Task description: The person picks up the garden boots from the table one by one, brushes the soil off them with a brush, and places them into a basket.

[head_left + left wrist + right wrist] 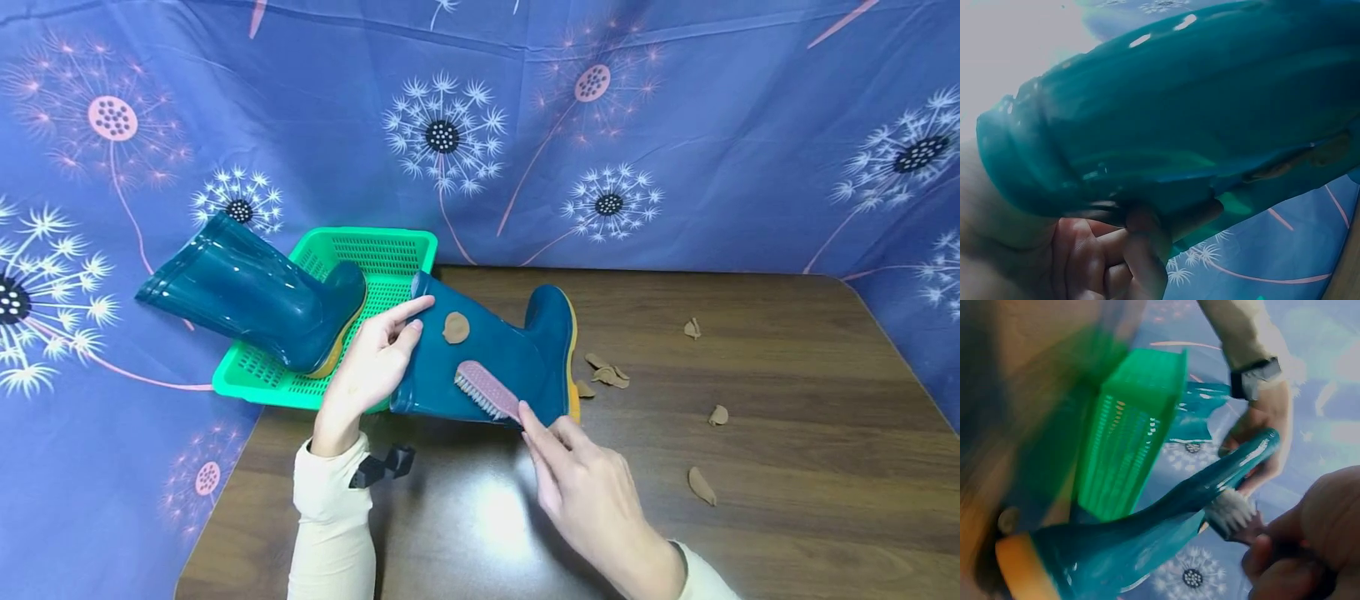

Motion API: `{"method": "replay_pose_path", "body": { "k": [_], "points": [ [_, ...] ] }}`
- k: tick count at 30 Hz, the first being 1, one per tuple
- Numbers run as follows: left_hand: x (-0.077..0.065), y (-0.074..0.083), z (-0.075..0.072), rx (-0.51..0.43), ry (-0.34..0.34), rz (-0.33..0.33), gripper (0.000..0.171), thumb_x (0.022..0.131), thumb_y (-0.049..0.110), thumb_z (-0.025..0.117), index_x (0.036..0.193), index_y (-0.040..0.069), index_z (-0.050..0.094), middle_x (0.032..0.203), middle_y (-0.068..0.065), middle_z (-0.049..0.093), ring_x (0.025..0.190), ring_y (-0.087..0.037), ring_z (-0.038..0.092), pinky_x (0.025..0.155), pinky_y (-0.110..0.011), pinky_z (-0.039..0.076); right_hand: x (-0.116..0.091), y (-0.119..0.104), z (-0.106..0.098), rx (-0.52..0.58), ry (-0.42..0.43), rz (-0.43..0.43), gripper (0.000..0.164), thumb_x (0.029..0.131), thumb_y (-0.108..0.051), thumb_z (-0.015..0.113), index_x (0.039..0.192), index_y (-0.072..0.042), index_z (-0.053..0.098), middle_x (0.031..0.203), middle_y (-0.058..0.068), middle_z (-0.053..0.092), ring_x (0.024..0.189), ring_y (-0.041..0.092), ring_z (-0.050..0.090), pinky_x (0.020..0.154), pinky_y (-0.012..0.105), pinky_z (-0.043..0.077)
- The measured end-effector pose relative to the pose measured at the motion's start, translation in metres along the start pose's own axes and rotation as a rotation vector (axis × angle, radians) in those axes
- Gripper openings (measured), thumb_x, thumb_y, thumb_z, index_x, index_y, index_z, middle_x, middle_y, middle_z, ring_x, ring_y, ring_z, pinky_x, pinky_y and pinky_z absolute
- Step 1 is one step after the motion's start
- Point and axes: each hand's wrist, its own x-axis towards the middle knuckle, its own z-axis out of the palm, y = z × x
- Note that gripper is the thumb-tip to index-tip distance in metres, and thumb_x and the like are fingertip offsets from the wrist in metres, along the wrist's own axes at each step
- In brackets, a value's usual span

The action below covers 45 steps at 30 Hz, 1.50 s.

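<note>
A dark teal rain boot [510,346] with a yellow sole lies on its side, its toe pointing to the back. My left hand [372,367] grips the boot's shaft at the open top. A round brown, clay-like patch [455,327] sticks to the shaft near those fingers. In my right hand [588,483] is the handle of a pink scrubbing brush [491,390]. Its pale bristles [1232,511] meet the shaft near its lower edge. The left wrist view shows curled fingers [1141,250] at the boot's shaft.
A second teal boot [255,292] lies tilted across a green plastic basket [360,236] on the left. Several brown flakes [611,377] are scattered over the wooden table [810,375] to the right. Behind hangs a blue dandelion-print cloth [517,167].
</note>
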Motion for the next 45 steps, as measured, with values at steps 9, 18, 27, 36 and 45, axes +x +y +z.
{"method": "replay_pose_path", "body": {
  "k": [9, 18, 27, 36, 45],
  "points": [
    [0.0007, -0.0004, 0.0006, -0.001, -0.001, 0.001, 0.047, 0.114, 0.019, 0.045, 0.161, 0.015, 0.048, 0.14, -0.019, 0.068, 0.111, -0.031, 0.074, 0.086, -0.037, 0.063, -0.0009, 0.001, 0.0027, 0.053, 0.027, -0.025, 0.037, 0.111, -0.026, 0.05, 0.131, -0.012, 0.077, 0.082, -0.002, 0.063, 0.05, -0.001, 0.032, 0.041, 0.016, 0.024],
    [-0.0004, 0.0002, 0.0019, 0.002, 0.001, -0.002, 0.047, 0.114, 0.018, 0.045, 0.161, 0.015, 0.049, 0.145, -0.018, 0.065, 0.113, -0.032, 0.074, 0.089, -0.041, 0.063, 0.0001, 0.002, 0.004, 0.066, 0.014, -0.052, 0.041, 0.091, -0.011, 0.069, 0.13, -0.013, 0.077, 0.086, 0.001, 0.065, 0.05, 0.003, 0.04, 0.04, 0.021, 0.032],
    [-0.0009, 0.0005, 0.0014, 0.009, 0.006, -0.004, 0.047, 0.114, 0.019, 0.045, 0.161, 0.016, 0.048, 0.137, -0.02, 0.068, 0.108, -0.031, 0.073, 0.083, -0.037, 0.062, 0.0011, 0.001, 0.0046, 0.128, 0.03, -0.048, 0.031, 0.102, -0.015, 0.062, 0.129, -0.011, 0.078, 0.086, 0.0, 0.066, 0.051, 0.002, 0.04, 0.042, 0.018, 0.03],
    [-0.0005, -0.0013, 0.0014, 0.004, 0.003, -0.005, 0.047, 0.114, 0.019, 0.045, 0.161, 0.016, 0.048, 0.145, -0.019, 0.065, 0.115, -0.033, 0.073, 0.091, -0.042, 0.063, 0.0016, -0.0002, 0.0036, 0.094, -0.003, -0.041, 0.043, 0.088, -0.008, 0.072, 0.131, -0.011, 0.077, 0.085, 0.0, 0.064, 0.052, -0.001, 0.035, 0.043, 0.015, 0.026],
    [0.0004, -0.0009, 0.0004, 0.017, 0.007, -0.003, 0.047, 0.114, 0.02, 0.045, 0.161, 0.017, 0.048, 0.146, -0.018, 0.065, 0.116, -0.033, 0.074, 0.09, -0.042, 0.063, 0.002, -0.001, 0.0022, 0.073, 0.029, -0.026, 0.035, 0.097, -0.011, 0.067, 0.13, -0.011, 0.077, 0.083, 0.001, 0.063, 0.05, 0.002, 0.035, 0.04, 0.02, 0.028]
  ]
}}
